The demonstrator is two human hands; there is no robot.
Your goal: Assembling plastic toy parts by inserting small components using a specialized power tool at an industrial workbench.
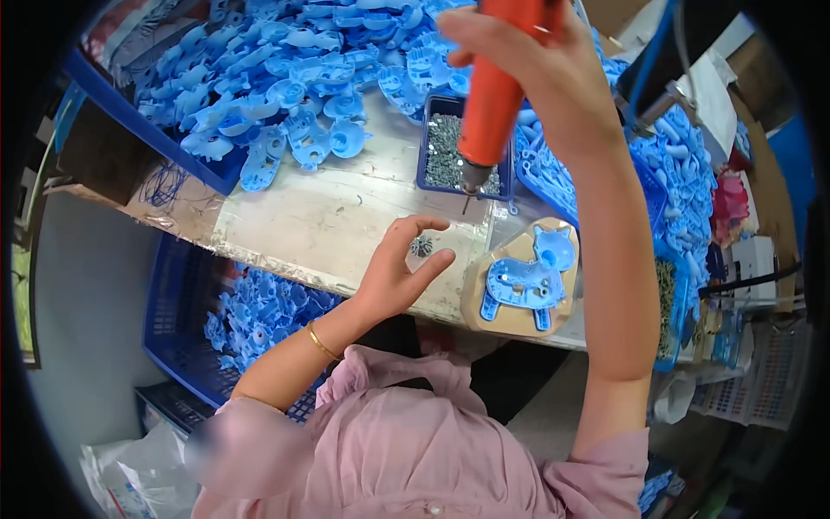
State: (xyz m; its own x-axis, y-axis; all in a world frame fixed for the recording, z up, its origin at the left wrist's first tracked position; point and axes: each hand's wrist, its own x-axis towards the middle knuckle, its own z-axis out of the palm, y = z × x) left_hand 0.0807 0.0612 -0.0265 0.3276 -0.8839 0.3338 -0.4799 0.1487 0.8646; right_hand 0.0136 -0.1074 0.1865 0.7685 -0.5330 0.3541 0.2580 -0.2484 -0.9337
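My right hand (558, 82) is wrapped round an orange electric screwdriver (493, 112), its bit pointing down above the table. Below and left of the bit, my left hand (393, 272) has thumb and forefinger spread around a small heap of screws (421, 246) on the tabletop. Between that hand and my right forearm sits a blue cat-shaped plastic shell (526, 281), lying in a tan holding block (475, 303) with its inner side up. Behind the bit stands a dark blue tray (421, 177) filled with small screws, partly hidden by the screwdriver.
Blue plastic shells (285, 78) are heaped across the back left of the table. A blue basket (540, 186) of small blue parts stands right of the screw tray, more parts (683, 164) beyond. Below the table's front edge, a blue crate (177, 303) holds blue pieces.
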